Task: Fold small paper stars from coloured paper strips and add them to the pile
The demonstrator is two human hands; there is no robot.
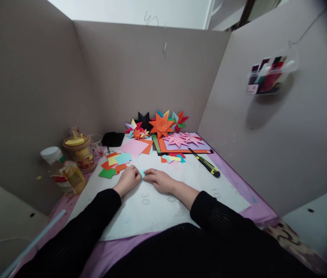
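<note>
A small piece of light blue paper (142,173) lies between my two hands, low over the white board. My left hand (128,180) has its fingers curled closed at the paper's left side. From the right, my right hand (160,180) pinches the paper with thumb and fingertips. Much of the paper is covered by the fingers, so its folds cannot be made out. Beside my left hand lie loose squares of coloured paper, among them a green one (107,173) and a light blue one (123,158). Small coloured paper pieces (175,158) rest just beyond my right hand.
A yellow-black utility knife (205,163) lies at the right. Folded paper stars (162,124) stand against the back wall; pink stars (176,139) sit on stacked sheets. At left are a bottle (69,175) and a lidded jar (82,154). Grey panels (152,73) enclose the white board (117,224).
</note>
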